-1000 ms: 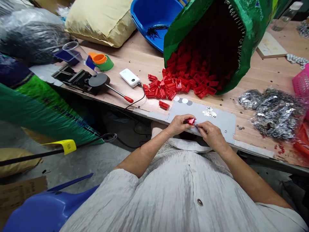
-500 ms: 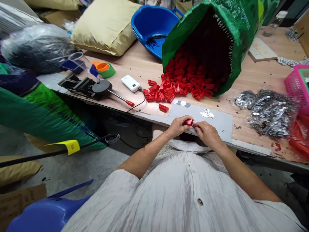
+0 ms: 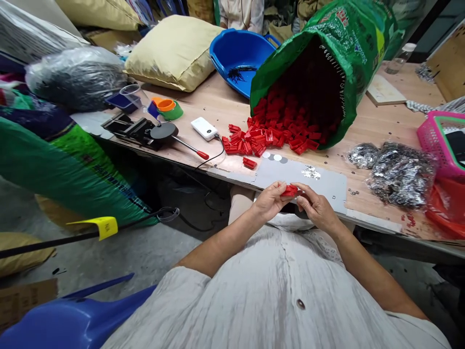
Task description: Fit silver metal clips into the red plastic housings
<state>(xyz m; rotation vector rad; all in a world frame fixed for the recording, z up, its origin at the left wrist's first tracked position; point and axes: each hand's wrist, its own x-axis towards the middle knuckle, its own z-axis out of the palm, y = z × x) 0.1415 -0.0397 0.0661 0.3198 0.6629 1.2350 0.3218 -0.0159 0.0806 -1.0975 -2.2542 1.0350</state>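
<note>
One red piece [image 3: 290, 190] is held between the fingers of the left hand [image 3: 271, 199], just over the near edge of the worktop [image 3: 221, 110]. Its right end is met by the fingers of the right hand [image 3: 319, 209]; whether they are closed on it cannot be told. The piece's underside and left end are covered by the grasp, and the right palm is hidden.

Many red pieces [image 3: 276, 116] are contained in the green sack [image 3: 337, 29], laid on its side, and are spilled from its mouth; its interior is lost in shadow. Dark slender items [image 3: 236, 75] are held in the blue basin [image 3: 218, 53]. The pink basket [image 3: 430, 140] is cut off at the right; its contents are only partly seen.
</note>
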